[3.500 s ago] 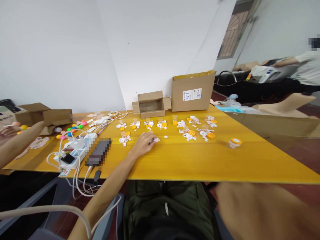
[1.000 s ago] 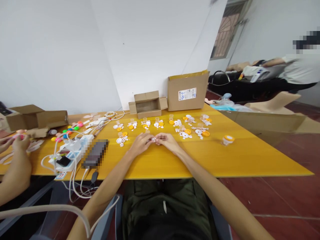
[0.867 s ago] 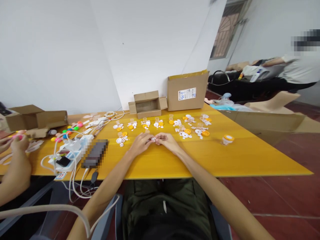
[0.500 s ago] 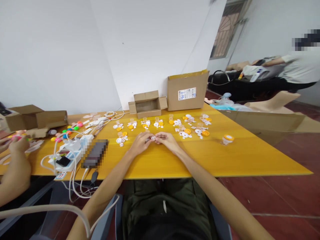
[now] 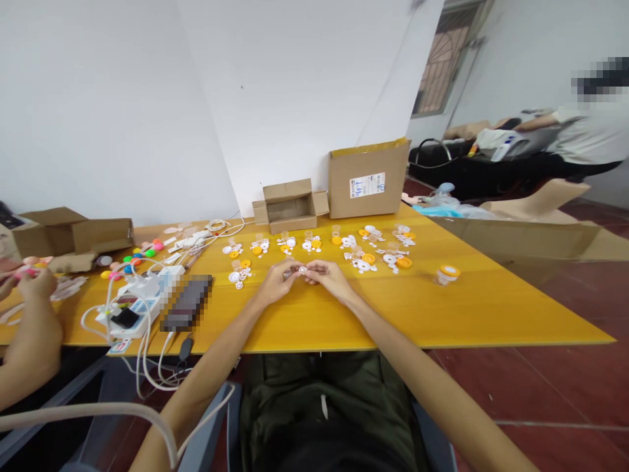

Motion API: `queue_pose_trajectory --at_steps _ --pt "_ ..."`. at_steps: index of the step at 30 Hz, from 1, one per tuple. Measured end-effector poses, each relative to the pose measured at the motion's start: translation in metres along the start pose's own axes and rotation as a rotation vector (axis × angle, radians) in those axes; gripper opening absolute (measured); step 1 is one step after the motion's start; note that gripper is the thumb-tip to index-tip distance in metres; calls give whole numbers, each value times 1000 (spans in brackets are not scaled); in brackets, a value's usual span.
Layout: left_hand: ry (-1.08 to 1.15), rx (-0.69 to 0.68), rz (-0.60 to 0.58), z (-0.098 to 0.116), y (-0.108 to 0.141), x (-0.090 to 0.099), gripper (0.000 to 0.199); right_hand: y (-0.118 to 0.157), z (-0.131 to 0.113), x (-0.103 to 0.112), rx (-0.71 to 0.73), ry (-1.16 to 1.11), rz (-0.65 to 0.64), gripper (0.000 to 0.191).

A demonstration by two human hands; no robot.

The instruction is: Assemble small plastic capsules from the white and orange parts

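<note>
Between my fingertips, over the yellow table (image 5: 314, 321), is a small white piece with holes (image 5: 303, 270). My left hand (image 5: 279, 282) pinches it from the left and my right hand (image 5: 328, 278) from the right. Behind my hands stand several clear cups with white pieces and orange rings, such as one orange ring (image 5: 316, 244). To the left of my hands lies another group with a white disc (image 5: 233, 277). A clear jar with an orange rim (image 5: 447, 274) is on the right.
An open small carton (image 5: 295, 213) and a larger box (image 5: 366, 190) stand at the back. A power strip (image 5: 152, 305) with cables and a dark blurred device (image 5: 187, 303) lie left. Another person's arm (image 5: 32, 328) is at far left; a person sits far right.
The small white piece has turned slightly between my fingertips, and my fingers have shifted a little. At the far left, the other person's hands have moved slightly.
</note>
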State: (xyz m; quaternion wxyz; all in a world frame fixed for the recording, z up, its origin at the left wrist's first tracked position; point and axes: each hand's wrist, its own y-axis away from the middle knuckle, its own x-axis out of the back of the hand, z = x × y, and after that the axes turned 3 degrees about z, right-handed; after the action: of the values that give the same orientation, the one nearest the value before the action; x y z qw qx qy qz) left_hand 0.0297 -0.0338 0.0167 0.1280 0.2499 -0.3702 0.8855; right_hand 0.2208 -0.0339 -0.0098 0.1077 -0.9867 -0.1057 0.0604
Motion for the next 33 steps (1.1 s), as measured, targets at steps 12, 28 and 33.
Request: queue_pose_trajectory --at_steps 12,28,33 --pt "47 89 11 5 -3 1 19 4 -8 -3 30 64 20 38" --pt "141 146 -20 2 -5 3 19 4 -9 -3 37 101 2 32" --pt "151 168 -16 4 -5 3 18 5 -10 -4 57 122 14 33"
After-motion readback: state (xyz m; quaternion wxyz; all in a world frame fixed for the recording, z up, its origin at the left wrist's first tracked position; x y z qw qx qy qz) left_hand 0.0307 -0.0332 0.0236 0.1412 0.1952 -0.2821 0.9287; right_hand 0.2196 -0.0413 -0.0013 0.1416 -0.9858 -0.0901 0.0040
